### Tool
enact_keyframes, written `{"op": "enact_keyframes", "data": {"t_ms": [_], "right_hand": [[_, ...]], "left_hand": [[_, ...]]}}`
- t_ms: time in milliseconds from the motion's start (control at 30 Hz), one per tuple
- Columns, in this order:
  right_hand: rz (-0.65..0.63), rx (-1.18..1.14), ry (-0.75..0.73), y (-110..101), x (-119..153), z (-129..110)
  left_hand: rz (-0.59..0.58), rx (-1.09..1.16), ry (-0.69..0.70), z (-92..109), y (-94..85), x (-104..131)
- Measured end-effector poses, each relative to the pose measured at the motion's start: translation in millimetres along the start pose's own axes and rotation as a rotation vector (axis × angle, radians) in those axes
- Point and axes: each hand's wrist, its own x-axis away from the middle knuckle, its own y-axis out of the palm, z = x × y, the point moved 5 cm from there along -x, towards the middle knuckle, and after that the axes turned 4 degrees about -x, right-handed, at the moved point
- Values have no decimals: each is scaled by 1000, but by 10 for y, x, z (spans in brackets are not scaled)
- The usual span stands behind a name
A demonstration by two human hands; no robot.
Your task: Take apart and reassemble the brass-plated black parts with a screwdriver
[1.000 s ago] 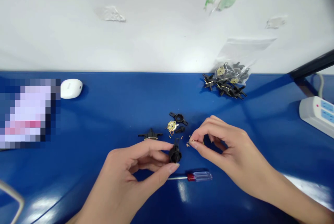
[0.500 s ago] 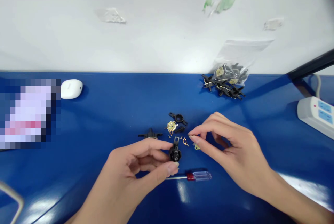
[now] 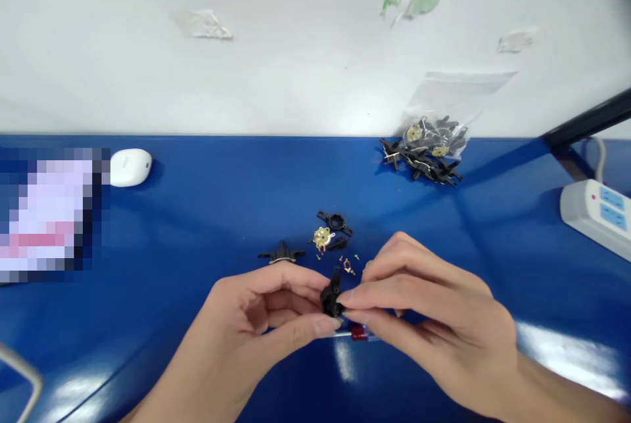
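Observation:
My left hand [image 3: 269,318] is closed round a small black plastic housing [image 3: 330,301], which stands with its slotted tab pointing up. My right hand [image 3: 419,305] has thumb and forefinger pinched at the housing's right side; whatever small piece sits between those fingertips is hidden. Beneath both hands lies a screwdriver [image 3: 359,333], its clear handle mostly covered by the right hand. Just beyond are a brass plate [image 3: 322,237], a black bracket [image 3: 337,222], a copper-coloured clip [image 3: 348,265] and several tiny screws [image 3: 340,258]. Another black part [image 3: 282,253] rests behind my left hand.
At the back, black parts [image 3: 428,167] lie in a heap by a clear plastic bag [image 3: 438,127] holding more. A white case [image 3: 131,167] and a blurred-out screen [image 3: 49,213] are on the left. A power strip [image 3: 599,213] stands at the right edge.
My right hand has moved left and down, from above the small metal parts to the black housing. Its fingertips now meet the housing, and it covers more of the screwdriver handle.

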Motion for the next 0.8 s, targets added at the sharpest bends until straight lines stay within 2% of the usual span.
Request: {"op": "enact_keyframes", "data": {"t_ms": [333,500,800], "right_hand": [[37,-4,53,1,12,-3],[38,-21,57,34,13,-12],[34,-72,117,42,17,16]], "left_hand": [[-32,7,-66,15,25,9],[-52,20,-53,44,39,0],[-33,86,-105,-9,23,14]]}}
